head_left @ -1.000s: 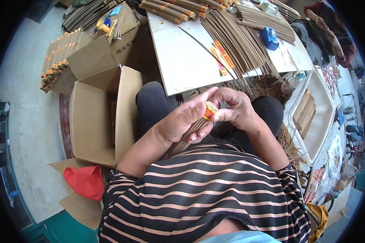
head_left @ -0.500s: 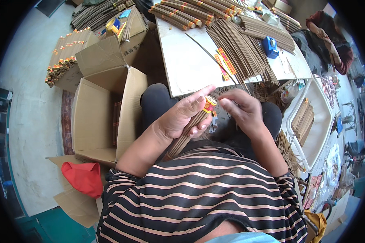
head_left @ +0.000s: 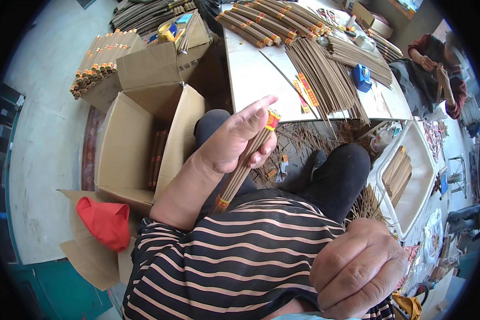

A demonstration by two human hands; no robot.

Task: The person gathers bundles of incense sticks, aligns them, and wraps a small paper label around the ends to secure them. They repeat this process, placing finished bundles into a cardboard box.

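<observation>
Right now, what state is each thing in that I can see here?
Left hand: closed around the incense bundle.
Incense bundle: banded at both ends, held slanting.
Right hand: fisted, holding nothing visible.
Cardboard box: flaps open, few bundles inside.
White tray: holds stacked sticks.

Open cardboard box [head_left: 128, 149] close left of the bundle-holding left hand [head_left: 234, 141], cluttered table [head_left: 250, 80] ahead, knees below.

Matt brown sticks banded in glossy red-and-yellow paper are forming the incense bundle [head_left: 244, 162], beside a matt corrugated cardboard box [head_left: 125, 146], a smooth white tabletop [head_left: 253, 80] and a soft red cloth [head_left: 106, 223].
</observation>
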